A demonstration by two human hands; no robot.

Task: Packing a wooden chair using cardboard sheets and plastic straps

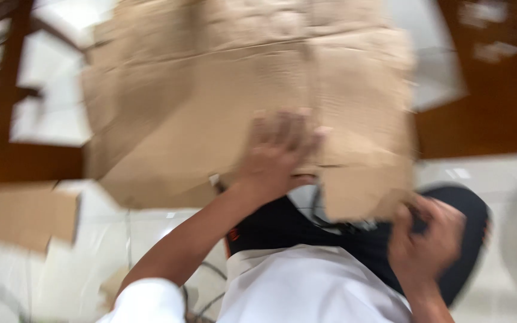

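Two hands in view, both the person's own, picture blurred by motion. Nearest: white shirt front (306,287) and dark trousers (282,224) over the lap. Right hand (426,236), low at right beside the knee, fingers curled at the lower right corner of the large cardboard sheet (240,90); whether it truly pinches the corner cannot be told through the blur. Left hand (279,152), fingers spread open, laid flat on the face of the same sheet near its lower edge. One large brown corrugated sheet, creased, held up over the lap, its notched lower edge just above the trousers, its top running out of frame. One smaller cardboard piece (22,215) lying flat on the floor at left, well apart from the large sheet. White tiled floor (121,233) bare between the two. Farther: dark brown wooden surface (498,107) at right and left, behind the sheet's side edges.
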